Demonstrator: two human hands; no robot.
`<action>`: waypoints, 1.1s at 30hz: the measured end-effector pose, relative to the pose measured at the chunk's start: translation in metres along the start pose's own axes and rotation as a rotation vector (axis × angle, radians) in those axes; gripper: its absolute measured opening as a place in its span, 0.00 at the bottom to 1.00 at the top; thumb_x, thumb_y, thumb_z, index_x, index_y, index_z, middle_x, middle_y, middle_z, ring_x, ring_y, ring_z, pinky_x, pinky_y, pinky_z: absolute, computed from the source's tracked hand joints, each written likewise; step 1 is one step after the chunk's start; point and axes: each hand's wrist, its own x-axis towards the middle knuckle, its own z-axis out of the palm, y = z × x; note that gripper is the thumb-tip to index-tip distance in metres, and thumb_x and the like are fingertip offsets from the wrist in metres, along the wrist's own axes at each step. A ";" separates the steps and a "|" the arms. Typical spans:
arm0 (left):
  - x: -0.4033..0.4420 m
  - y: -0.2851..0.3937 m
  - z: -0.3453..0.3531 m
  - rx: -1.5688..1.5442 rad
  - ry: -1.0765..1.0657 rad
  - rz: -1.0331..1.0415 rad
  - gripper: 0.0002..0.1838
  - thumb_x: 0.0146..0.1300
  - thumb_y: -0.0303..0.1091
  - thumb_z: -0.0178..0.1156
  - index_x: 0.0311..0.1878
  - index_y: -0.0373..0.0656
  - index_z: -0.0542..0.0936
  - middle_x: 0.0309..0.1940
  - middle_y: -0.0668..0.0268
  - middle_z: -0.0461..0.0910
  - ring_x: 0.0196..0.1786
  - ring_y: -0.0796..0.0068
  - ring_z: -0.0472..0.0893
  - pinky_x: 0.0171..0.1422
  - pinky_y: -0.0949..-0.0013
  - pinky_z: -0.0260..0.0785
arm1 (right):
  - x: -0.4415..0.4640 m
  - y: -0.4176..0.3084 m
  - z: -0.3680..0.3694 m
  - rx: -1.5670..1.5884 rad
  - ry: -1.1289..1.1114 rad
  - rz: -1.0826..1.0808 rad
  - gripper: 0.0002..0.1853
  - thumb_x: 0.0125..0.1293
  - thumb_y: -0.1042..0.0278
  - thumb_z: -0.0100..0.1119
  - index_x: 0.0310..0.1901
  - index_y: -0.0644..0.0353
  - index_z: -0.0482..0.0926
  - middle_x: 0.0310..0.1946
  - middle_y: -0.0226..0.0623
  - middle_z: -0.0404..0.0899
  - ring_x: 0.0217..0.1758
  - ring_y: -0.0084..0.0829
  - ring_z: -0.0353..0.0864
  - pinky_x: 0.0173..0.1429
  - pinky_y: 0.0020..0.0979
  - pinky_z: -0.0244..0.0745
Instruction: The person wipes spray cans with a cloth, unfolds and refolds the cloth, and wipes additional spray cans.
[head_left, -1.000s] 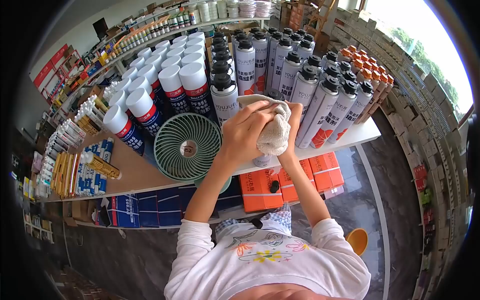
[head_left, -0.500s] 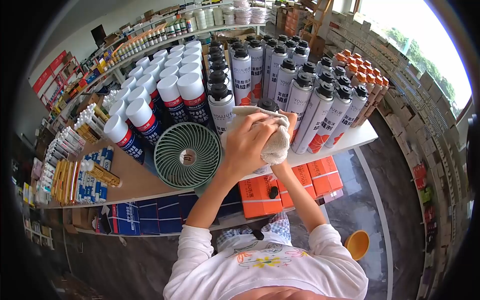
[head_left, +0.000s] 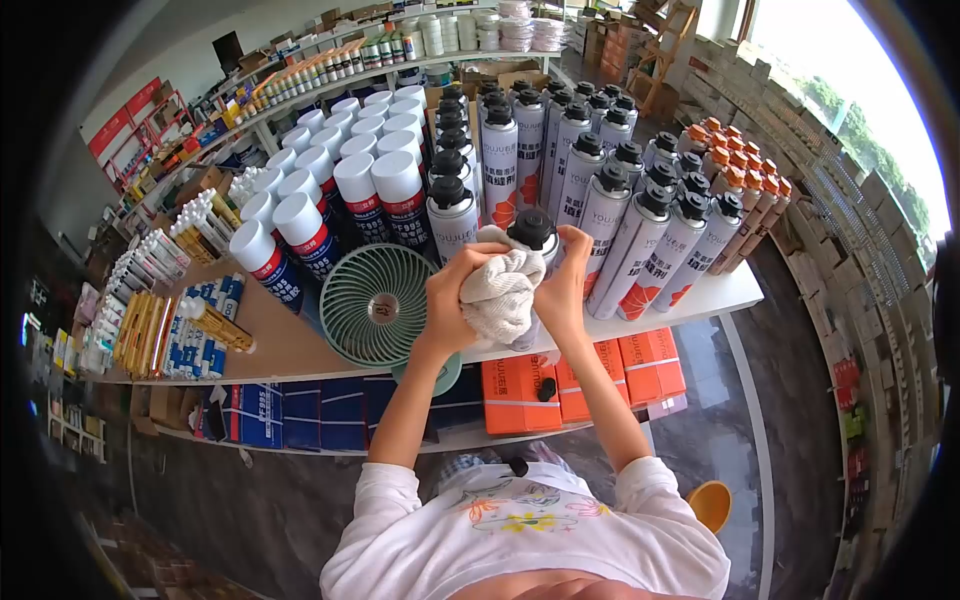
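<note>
A bunched cream cloth (head_left: 503, 296) is gripped in my left hand (head_left: 450, 300), pressed against the left side of a spray can with a black top (head_left: 532, 229). My right hand (head_left: 566, 282) is wrapped round the right side of that same can, which stands upright at the table's front. Most of the can's body is hidden by the cloth and fingers. Left of my left hand is a green round fan (head_left: 380, 306). Behind the hands stand rows of white cans with black caps (head_left: 497, 160).
White-capped blue cans (head_left: 298, 222) fill the table's left middle, with sealant tubes (head_left: 207, 325) beyond. Orange-capped cans (head_left: 752, 200) stand at the right. Orange boxes (head_left: 522, 393) and blue boxes (head_left: 262, 414) lie below the table edge (head_left: 715, 303). A yellow bucket (head_left: 709, 505) is on the floor.
My left hand and the cloth have moved left and down round the can, baring its black top. My right hand now shows more fully on the can's right side. The view has shifted slightly.
</note>
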 end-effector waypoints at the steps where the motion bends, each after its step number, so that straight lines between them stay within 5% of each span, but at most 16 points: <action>1: -0.004 -0.001 -0.005 -0.071 0.015 -0.075 0.23 0.45 0.28 0.78 0.45 0.40 0.79 0.48 0.60 0.85 0.47 0.70 0.86 0.52 0.70 0.76 | 0.003 0.003 -0.003 -0.013 -0.062 -0.039 0.43 0.45 0.61 0.80 0.58 0.69 0.63 0.52 0.46 0.65 0.60 0.45 0.67 0.67 0.40 0.63; 9: -0.009 0.016 -0.009 -0.007 0.318 -0.169 0.21 0.50 0.33 0.76 0.46 0.40 0.79 0.42 0.64 0.85 0.44 0.75 0.84 0.51 0.70 0.74 | 0.032 0.000 -0.027 0.333 -0.554 0.140 0.46 0.46 0.65 0.81 0.65 0.61 0.64 0.56 0.38 0.75 0.61 0.29 0.75 0.68 0.33 0.68; 12: 0.011 0.035 0.010 0.259 0.184 0.047 0.23 0.47 0.32 0.76 0.47 0.40 0.79 0.47 0.60 0.84 0.49 0.65 0.84 0.55 0.66 0.76 | 0.025 0.020 -0.014 0.329 -0.395 0.000 0.43 0.48 0.66 0.81 0.65 0.60 0.67 0.51 0.40 0.82 0.54 0.27 0.81 0.60 0.32 0.75; 14: 0.022 0.041 0.021 0.444 0.015 0.189 0.25 0.44 0.30 0.76 0.47 0.37 0.79 0.50 0.54 0.83 0.54 0.55 0.83 0.58 0.59 0.78 | 0.019 0.016 -0.011 0.260 -0.306 0.018 0.33 0.58 0.69 0.72 0.63 0.61 0.67 0.51 0.43 0.82 0.54 0.30 0.82 0.58 0.32 0.75; 16: 0.019 0.036 0.029 0.543 0.023 0.210 0.23 0.45 0.29 0.74 0.47 0.37 0.79 0.50 0.56 0.84 0.56 0.57 0.83 0.57 0.58 0.79 | 0.015 0.005 -0.011 0.235 -0.241 0.132 0.25 0.65 0.71 0.64 0.62 0.62 0.67 0.51 0.45 0.81 0.53 0.34 0.82 0.58 0.33 0.75; 21: 0.007 0.026 0.029 0.554 0.067 0.218 0.25 0.43 0.29 0.74 0.47 0.41 0.78 0.52 0.63 0.83 0.60 0.64 0.80 0.59 0.59 0.77 | 0.011 -0.001 -0.006 0.194 -0.207 0.141 0.26 0.64 0.73 0.63 0.62 0.61 0.67 0.51 0.42 0.80 0.53 0.32 0.80 0.58 0.32 0.74; 25: 0.018 0.031 0.029 0.718 -0.112 0.357 0.22 0.42 0.31 0.75 0.43 0.42 0.80 0.47 0.64 0.85 0.52 0.61 0.83 0.52 0.58 0.79 | 0.009 0.007 -0.001 0.399 -0.218 0.168 0.24 0.66 0.69 0.60 0.62 0.60 0.67 0.50 0.41 0.79 0.52 0.30 0.80 0.58 0.31 0.75; 33: 0.012 0.028 0.031 0.288 0.208 -0.008 0.25 0.43 0.29 0.76 0.46 0.40 0.77 0.43 0.57 0.82 0.44 0.58 0.85 0.48 0.64 0.77 | 0.006 -0.005 0.003 0.233 -0.163 0.071 0.26 0.64 0.72 0.64 0.63 0.58 0.67 0.50 0.39 0.79 0.52 0.26 0.78 0.59 0.30 0.73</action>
